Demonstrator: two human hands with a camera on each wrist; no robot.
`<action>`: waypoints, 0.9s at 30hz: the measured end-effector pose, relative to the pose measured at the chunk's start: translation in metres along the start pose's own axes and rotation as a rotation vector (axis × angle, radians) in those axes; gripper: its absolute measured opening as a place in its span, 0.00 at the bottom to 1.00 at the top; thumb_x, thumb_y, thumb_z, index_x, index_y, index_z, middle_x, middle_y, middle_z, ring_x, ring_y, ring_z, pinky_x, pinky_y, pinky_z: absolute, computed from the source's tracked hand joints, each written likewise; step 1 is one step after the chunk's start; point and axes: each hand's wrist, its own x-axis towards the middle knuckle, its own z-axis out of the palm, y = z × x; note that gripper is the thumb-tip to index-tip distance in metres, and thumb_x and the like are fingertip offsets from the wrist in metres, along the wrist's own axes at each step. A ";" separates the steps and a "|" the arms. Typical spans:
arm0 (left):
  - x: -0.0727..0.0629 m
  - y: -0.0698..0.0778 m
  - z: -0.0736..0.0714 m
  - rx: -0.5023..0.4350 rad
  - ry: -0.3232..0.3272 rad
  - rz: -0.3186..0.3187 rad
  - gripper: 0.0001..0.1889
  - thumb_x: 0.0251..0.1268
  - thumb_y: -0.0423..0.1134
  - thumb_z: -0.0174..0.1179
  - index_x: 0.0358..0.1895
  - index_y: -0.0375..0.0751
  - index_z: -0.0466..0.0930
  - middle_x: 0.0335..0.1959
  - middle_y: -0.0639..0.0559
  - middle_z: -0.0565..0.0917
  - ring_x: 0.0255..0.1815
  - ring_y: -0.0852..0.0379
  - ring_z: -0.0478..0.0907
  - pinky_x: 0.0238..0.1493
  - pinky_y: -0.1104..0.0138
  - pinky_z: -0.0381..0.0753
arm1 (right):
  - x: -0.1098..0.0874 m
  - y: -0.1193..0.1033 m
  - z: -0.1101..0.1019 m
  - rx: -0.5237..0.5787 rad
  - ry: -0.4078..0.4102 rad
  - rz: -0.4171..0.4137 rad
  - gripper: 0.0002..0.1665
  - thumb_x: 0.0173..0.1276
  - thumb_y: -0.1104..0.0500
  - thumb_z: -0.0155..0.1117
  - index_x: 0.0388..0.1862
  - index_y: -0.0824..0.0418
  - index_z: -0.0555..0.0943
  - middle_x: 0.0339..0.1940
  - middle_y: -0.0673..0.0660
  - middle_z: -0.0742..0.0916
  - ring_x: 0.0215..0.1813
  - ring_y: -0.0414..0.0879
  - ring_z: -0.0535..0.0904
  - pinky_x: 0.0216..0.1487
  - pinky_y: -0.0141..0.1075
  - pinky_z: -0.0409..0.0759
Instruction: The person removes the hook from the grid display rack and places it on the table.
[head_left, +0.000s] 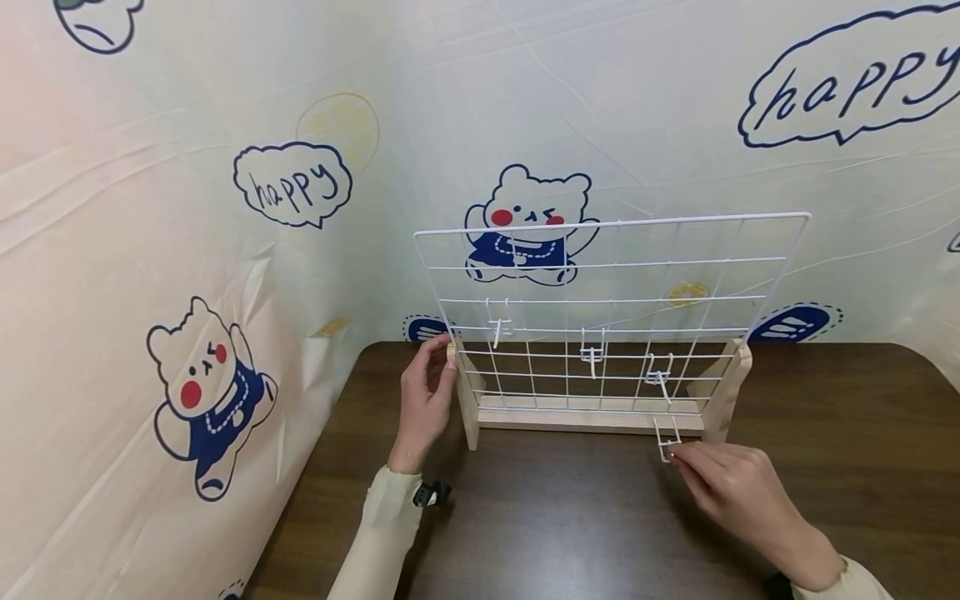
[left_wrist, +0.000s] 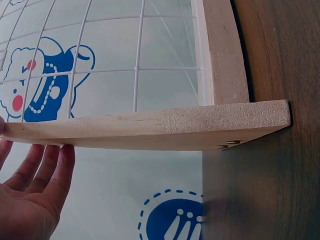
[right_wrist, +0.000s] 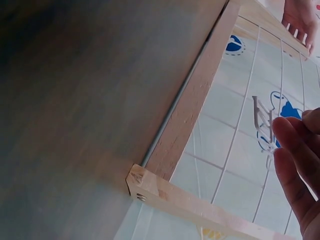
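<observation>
At the rack's (head_left: 585,423) near right, the right hand (head_left: 742,490) is pinching a hook (head_left: 669,442) in a closed grip, seemingly leaving its far end free; the left hand (head_left: 426,400), grip half-closed, is holding the left post (left_wrist: 165,123), likely steadying the rack.

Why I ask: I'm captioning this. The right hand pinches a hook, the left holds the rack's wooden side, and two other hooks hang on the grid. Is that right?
No: in the head view, three other hooks , not two, hang on the grid. The right hand pinches a hook; the left hand holds the wooden side.
</observation>
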 end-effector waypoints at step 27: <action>0.000 -0.001 0.000 0.009 -0.010 -0.003 0.18 0.80 0.36 0.56 0.67 0.37 0.76 0.62 0.44 0.84 0.61 0.48 0.83 0.60 0.50 0.86 | -0.002 0.002 -0.006 -0.016 -0.165 0.057 0.33 0.85 0.45 0.41 0.31 0.59 0.88 0.23 0.47 0.89 0.22 0.37 0.83 0.22 0.32 0.79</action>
